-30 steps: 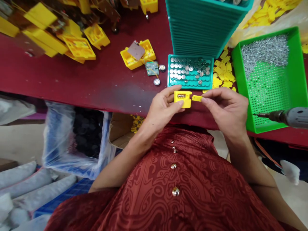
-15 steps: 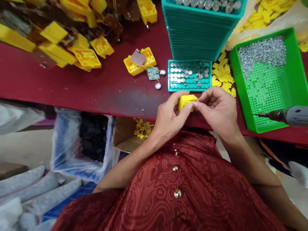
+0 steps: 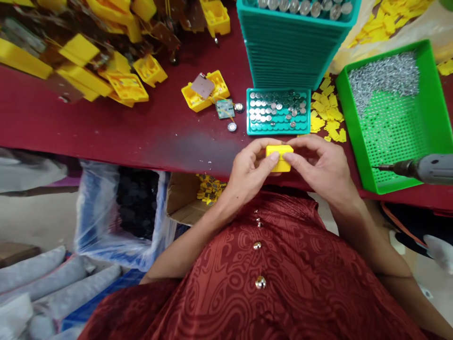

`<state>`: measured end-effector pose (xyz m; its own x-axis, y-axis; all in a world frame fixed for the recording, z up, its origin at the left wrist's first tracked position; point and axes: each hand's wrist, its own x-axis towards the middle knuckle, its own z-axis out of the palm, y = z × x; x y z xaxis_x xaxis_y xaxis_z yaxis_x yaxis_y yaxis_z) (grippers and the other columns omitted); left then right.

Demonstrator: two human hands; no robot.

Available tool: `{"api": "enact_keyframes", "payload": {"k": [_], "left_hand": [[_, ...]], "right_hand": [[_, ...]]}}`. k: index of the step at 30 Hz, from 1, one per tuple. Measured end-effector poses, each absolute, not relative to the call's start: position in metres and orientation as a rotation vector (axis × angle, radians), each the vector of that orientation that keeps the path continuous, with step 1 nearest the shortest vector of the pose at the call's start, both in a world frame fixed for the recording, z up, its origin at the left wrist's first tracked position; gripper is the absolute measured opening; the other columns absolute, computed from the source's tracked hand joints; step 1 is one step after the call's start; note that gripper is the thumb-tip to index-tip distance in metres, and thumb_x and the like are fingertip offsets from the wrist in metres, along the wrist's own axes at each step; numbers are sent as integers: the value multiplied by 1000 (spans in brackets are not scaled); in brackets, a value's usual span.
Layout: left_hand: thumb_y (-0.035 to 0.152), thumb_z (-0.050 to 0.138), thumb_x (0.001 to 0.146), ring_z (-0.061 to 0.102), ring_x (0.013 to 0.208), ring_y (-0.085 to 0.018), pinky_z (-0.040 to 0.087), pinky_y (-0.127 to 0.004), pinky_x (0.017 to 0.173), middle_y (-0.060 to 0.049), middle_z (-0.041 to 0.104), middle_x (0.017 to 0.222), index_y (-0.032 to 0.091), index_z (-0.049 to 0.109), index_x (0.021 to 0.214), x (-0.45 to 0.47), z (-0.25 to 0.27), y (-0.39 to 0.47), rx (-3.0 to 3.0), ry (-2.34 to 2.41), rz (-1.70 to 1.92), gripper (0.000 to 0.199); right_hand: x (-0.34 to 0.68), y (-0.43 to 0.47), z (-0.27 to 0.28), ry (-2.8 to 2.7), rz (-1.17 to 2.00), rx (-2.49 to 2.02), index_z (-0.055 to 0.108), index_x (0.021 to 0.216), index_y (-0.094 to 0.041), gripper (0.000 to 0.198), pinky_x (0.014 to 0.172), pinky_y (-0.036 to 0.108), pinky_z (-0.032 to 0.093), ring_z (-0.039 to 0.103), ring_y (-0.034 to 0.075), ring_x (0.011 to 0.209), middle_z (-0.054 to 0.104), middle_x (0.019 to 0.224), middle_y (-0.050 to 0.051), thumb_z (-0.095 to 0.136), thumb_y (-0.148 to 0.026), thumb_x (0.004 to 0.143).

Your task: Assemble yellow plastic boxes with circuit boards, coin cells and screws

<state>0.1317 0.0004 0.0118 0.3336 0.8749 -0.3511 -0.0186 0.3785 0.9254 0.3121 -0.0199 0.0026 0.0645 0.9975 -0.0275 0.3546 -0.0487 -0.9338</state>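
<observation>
A small yellow plastic case is held between both hands at the front edge of the table. My left hand grips its left side, thumb on the near face. My right hand closes on its right side, thumb also on that face and fingers behind. Just beyond the hands lies a teal tray with rows of silver button cells. Left of the tray is an opened yellow case with a circuit board and small round parts wired beside it.
A tall stack of teal trays stands behind. A green basket with many screws is on the right, an electric screwdriver over its edge. Yellow cases are heaped at left; small yellow pieces lie by the tray. A lined bin stands below.
The right hand's fingers have moved from the case's right edge to grip around it. The case has turned so its flat face now shows towards me.
</observation>
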Motion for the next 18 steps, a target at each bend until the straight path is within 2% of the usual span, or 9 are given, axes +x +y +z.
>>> {"api": "enact_keyframes", "payload": {"k": [2,4,7,13,15,18], "left_hand": [[44,81,91,75,108,-20,60,-31,93,-11,75,135,19,68,119,129,7,0,1079,1026,714,40],[39,83,88,74,102,-19,59,-29,87,-9,76,127,19,66,123,127,0,-2,1148,1002,703,44],[35,82,87,71,93,-17,57,-27,82,-5,77,109,20,66,121,126,-11,-6,1227,1024,720,40],[36,82,86,71,89,-17,57,-27,80,-4,78,104,22,67,116,133,-10,-9,1247,1053,731,36],[34,83,84,73,93,-17,59,-27,82,-5,78,107,21,66,116,137,-2,-7,1169,1021,728,39],[33,86,82,76,100,-18,62,-28,87,-6,79,113,20,64,119,138,7,0,1016,1000,697,45]], "right_hand": [[311,-20,4,-1363,1101,-1567,78,98,-18,23,67,28,59,70,15,81,78,98,7,77,-39,88],[310,-21,6,-1302,1174,-1597,77,97,-17,23,68,28,59,70,15,79,78,94,6,77,-36,83],[308,-25,4,-1263,1200,-1620,74,95,-18,25,68,30,58,69,16,77,76,89,5,76,-39,81],[304,-27,-3,-1282,1119,-1624,69,93,-19,22,68,32,56,68,15,73,74,87,4,73,-38,83],[306,-30,-1,-1284,1093,-1624,70,99,-19,25,71,33,58,70,16,78,75,92,4,74,-39,85],[318,-48,6,-1279,948,-1676,69,118,-21,45,77,35,62,72,19,91,75,105,6,83,-46,84]]}}
